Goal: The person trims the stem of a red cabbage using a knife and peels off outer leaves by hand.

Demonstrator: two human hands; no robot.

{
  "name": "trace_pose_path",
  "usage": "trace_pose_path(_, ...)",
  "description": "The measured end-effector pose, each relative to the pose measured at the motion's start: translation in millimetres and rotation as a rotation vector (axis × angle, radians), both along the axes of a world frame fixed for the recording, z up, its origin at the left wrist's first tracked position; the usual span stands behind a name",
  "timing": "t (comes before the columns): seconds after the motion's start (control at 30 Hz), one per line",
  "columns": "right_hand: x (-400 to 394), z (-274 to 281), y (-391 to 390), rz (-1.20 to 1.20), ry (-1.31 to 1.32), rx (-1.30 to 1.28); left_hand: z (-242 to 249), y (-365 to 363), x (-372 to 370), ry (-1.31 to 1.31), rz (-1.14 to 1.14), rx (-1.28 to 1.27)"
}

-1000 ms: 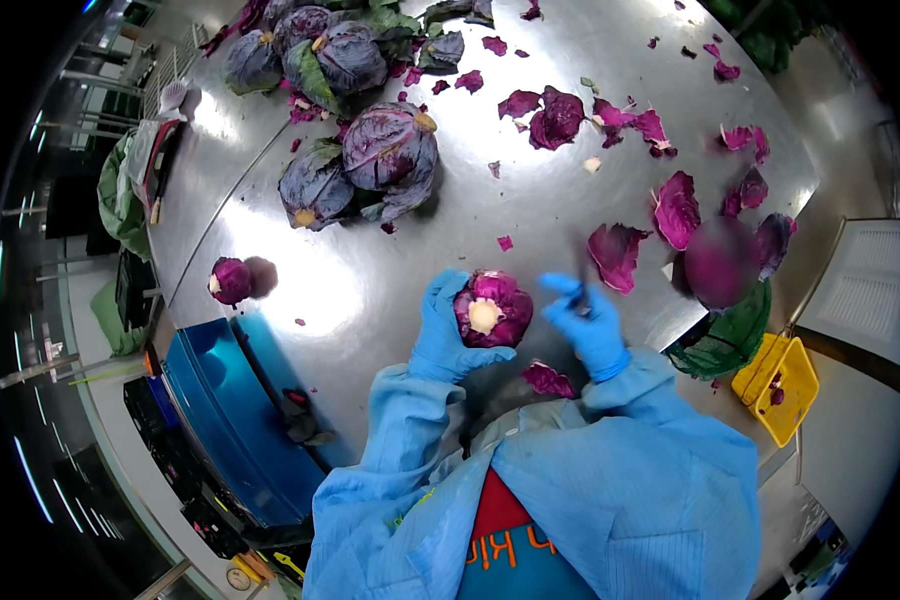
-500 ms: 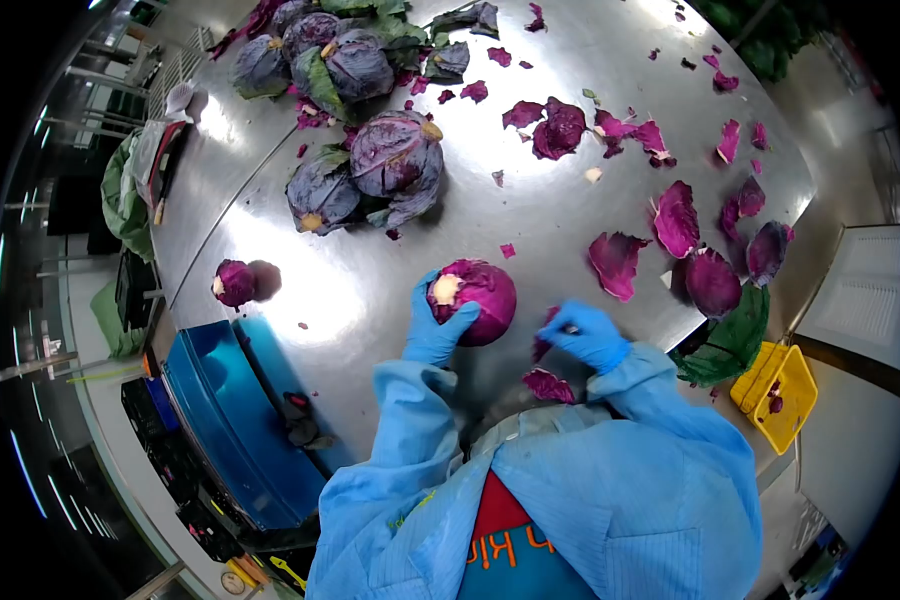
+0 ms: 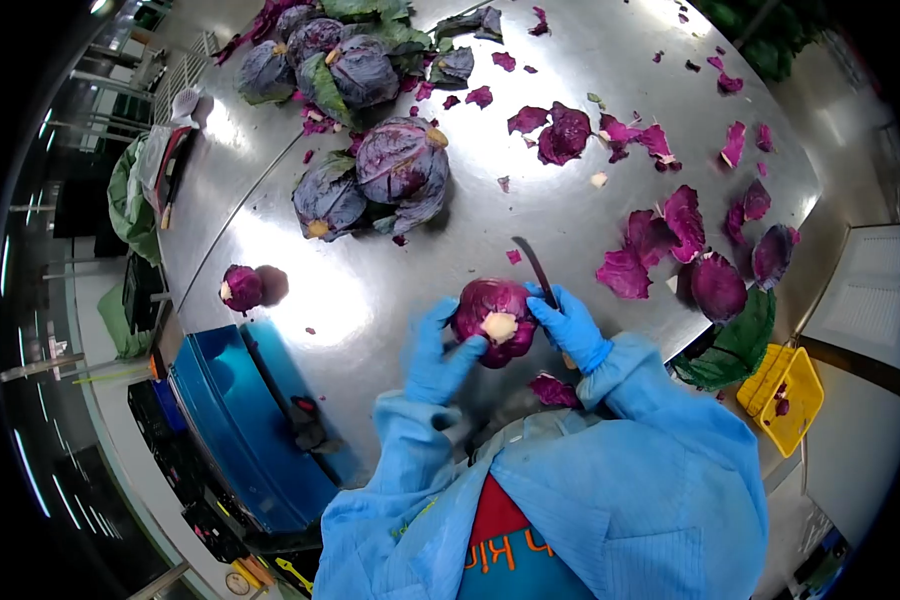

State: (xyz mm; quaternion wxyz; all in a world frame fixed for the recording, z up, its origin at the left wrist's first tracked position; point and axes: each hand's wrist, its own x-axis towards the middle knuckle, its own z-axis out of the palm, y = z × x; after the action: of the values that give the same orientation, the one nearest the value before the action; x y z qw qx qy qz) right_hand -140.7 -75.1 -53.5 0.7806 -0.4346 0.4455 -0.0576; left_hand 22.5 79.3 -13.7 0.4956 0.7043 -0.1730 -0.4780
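A red cabbage (image 3: 490, 305) with its pale cut stem facing up is held near the table's front edge. My left hand (image 3: 440, 352), in a blue glove, grips its left side with thumb and fingers. On the other side my right hand (image 3: 570, 325), also gloved, is closed round a knife whose dark curved blade (image 3: 536, 268) points away from me; its fingertips touch the cabbage. Just below the right hand lies a loose purple leaf (image 3: 553, 391).
Whole cabbages (image 3: 403, 165) are piled at the back left of the metal table (image 3: 370, 290). A small cabbage (image 3: 241, 288) lies left, above a blue bin (image 3: 240, 420). Loose purple leaves (image 3: 685, 222) lie at the right, near a yellow basket (image 3: 790, 400).
The cabbage has turned, its stem now facing me. My right hand has moved to its side, and the knife blade now shows. Another leaf lies among those at the right.
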Motion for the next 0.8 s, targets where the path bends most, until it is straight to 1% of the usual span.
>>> trace_pose_path(0.03,-1,3,6,0.014,0.000,-0.076,3,-1,-16,-0.173,-0.023,-0.101)
trace_pose_path(0.07,-1,5,13,0.028,0.001,-0.151,-4,1,-20,-0.616,-0.196,0.021)
trace_pose_path(0.1,-1,9,15,0.037,-0.002,-0.232,-15,-1,-21,-0.655,-0.179,0.009)
trace_pose_path(0.13,-1,21,6,0.147,0.095,-0.233,-21,-9,-19,-0.695,-0.166,-0.012)
trace_pose_path(0.2,-8,44,-16,0.351,0.297,-0.230,-21,-20,-13,-0.663,-0.173,-0.013)
trace_pose_path(0.23,-15,35,-14,0.346,0.212,-0.382,-20,-26,-10,-0.644,-0.178,-0.014)
trace_pose_path(0.33,-22,26,-5,0.321,0.119,-0.911,-19,-38,-4,-0.773,-0.251,0.031)
trace_pose_path(0.37,-23,26,0,0.324,0.119,-0.958,-19,-39,-3,-0.753,-0.234,-0.026)
trace_pose_path(0.43,-17,35,8,0.333,0.119,-1.049,-22,-44,-7,-0.777,-0.227,-0.035)
trace_pose_path(0.57,-13,16,-2,0.502,0.092,-1.018,-20,-50,-11,-0.722,-0.250,0.027)
trace_pose_path(0.67,-15,5,-25,0.618,-0.022,-0.909,-10,-49,-15,-0.829,-0.231,0.034)
trace_pose_path(0.73,-16,3,-41,0.712,-0.126,-0.808,-6,-52,-16,-0.851,-0.255,0.021)
trace_pose_path(0.8,-12,-2,-49,0.735,-0.160,-0.733,-5,-54,-17,-0.878,-0.266,0.016)
